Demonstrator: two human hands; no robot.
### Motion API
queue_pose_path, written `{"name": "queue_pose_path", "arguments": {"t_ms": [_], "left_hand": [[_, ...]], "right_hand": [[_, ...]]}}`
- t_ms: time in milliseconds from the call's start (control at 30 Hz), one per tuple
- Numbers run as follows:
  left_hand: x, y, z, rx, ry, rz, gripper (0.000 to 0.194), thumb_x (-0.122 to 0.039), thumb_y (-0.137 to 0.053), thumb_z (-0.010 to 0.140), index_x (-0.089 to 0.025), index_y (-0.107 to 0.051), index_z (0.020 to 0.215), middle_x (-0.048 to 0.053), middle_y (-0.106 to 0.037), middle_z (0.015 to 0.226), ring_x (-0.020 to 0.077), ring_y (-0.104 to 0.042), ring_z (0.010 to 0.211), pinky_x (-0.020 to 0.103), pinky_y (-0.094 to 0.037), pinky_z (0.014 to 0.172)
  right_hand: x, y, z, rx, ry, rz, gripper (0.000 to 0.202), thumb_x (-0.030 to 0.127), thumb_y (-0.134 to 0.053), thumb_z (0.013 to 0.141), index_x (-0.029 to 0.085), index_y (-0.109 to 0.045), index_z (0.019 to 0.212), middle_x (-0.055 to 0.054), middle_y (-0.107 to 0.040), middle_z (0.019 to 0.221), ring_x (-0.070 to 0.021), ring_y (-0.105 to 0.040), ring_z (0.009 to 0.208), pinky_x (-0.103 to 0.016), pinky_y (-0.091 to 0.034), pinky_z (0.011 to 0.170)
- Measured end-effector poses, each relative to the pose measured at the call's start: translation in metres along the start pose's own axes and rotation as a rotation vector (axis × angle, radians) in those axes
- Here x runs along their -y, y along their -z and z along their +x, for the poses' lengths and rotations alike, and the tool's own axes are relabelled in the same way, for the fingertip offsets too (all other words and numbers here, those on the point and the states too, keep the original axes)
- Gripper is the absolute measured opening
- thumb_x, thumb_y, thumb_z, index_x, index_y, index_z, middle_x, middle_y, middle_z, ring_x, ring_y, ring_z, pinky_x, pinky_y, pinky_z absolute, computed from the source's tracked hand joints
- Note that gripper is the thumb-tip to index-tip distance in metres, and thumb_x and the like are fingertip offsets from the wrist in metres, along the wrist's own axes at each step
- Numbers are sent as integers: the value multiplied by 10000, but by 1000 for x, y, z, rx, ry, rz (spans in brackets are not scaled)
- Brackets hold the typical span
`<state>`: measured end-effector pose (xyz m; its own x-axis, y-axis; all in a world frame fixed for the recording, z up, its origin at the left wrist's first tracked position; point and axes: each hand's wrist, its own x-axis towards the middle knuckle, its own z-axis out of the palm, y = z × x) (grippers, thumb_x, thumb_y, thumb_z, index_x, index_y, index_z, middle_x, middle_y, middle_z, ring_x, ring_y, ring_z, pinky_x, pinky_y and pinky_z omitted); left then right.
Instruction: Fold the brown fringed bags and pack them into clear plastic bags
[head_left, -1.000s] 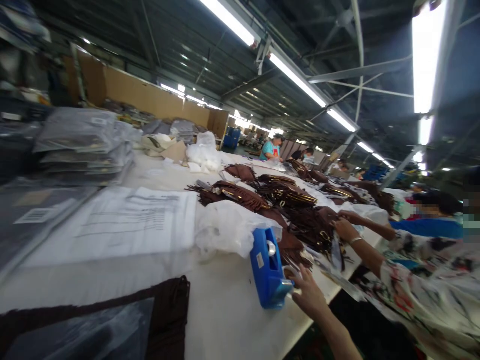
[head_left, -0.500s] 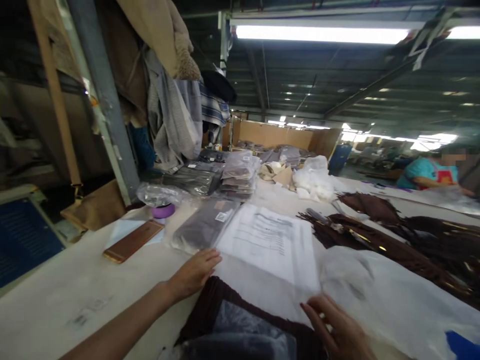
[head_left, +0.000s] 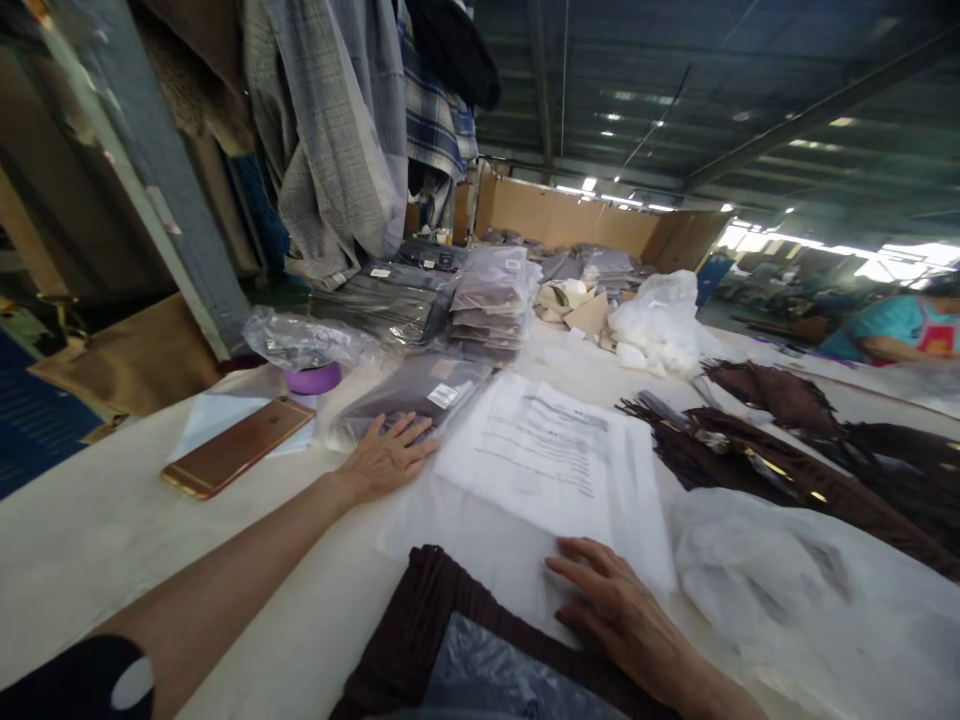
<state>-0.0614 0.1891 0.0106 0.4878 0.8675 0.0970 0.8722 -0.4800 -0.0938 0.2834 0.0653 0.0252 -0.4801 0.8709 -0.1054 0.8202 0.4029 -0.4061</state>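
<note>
My left hand (head_left: 388,457) lies with spread fingers on the near edge of a grey garment in a clear bag (head_left: 409,385) that bears a white barcode label. My right hand (head_left: 611,595) rests with fingers apart over the lower edge of a stack of clear plastic bags (head_left: 487,530). On that stack shows a white sheet with printed lines (head_left: 540,440). Closest to me lies a dark brown fringed cloth (head_left: 397,625), with a clear plastic bag (head_left: 495,670) on top of it. Neither hand grips anything.
A phone (head_left: 240,447) and a purple tape roll (head_left: 313,379) lie at left. Behind are stacked bagged garments (head_left: 487,300) and a white plastic bundle (head_left: 656,320). Brown fringed scarves (head_left: 750,460) and a translucent plastic bag (head_left: 810,590) fill the right. A person (head_left: 892,325) is beyond.
My left hand has moved forward onto the bagged grey garment and spread flat. My right hand has shifted left and forward onto the plastic bags. The view has tilted down.
</note>
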Motion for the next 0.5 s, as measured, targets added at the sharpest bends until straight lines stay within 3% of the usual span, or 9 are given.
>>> {"name": "queue_pose_path", "arguments": {"t_ms": [100,167,267,333,433,500], "left_hand": [[3,-1,1,2,19,4,362,-232,-438,910,-312,-500,1258,82,-372,1431,317,-301,1331,645,-247,1025],[0,-1,-5,-61,-9,15,357,-261,-454,909,-288,-504,1262,112,-381,1422,331,-292,1332,634,-246,1034],[-11,0,-21,-236,-217,-26,344,-266,-437,915,-260,-520,1249,127,-431,1386,325,-315,1322,601,-282,1040],[-21,5,-31,-304,-359,-126,315,-226,-404,920,-245,-561,1192,102,-500,1329,281,-375,1292,513,-363,1028],[-44,20,-37,-308,-401,-344,254,-223,-411,916,-175,-609,1067,88,-626,1140,210,-522,1142,358,-445,967],[-65,35,-34,-232,-360,-465,243,-313,-510,882,-153,-602,1040,82,-652,1045,201,-568,1038,340,-460,931]], "right_hand": [[0,1,-3,62,-12,26,394,459,-530,853,351,-553,1231,-68,-468,1366,-274,-390,1273,-481,-338,1046],[0,-2,-2,68,-22,47,413,509,-558,821,376,-564,1212,-57,-461,1373,-289,-380,1273,-499,-319,1047],[-2,-12,2,-34,-46,134,321,514,-559,818,357,-660,1079,-66,-527,1287,-281,-442,1200,-473,-346,1012],[-5,-17,6,-107,-81,234,274,506,-548,829,325,-712,953,-70,-574,1188,-264,-485,1127,-450,-360,984],[-9,-15,12,-115,-143,430,319,508,-530,826,253,-716,772,-68,-595,1059,-230,-528,1025,-392,-381,942],[-9,-8,16,-105,-166,543,362,503,-520,811,207,-664,660,-64,-592,948,-202,-556,928,-342,-411,872]]}}
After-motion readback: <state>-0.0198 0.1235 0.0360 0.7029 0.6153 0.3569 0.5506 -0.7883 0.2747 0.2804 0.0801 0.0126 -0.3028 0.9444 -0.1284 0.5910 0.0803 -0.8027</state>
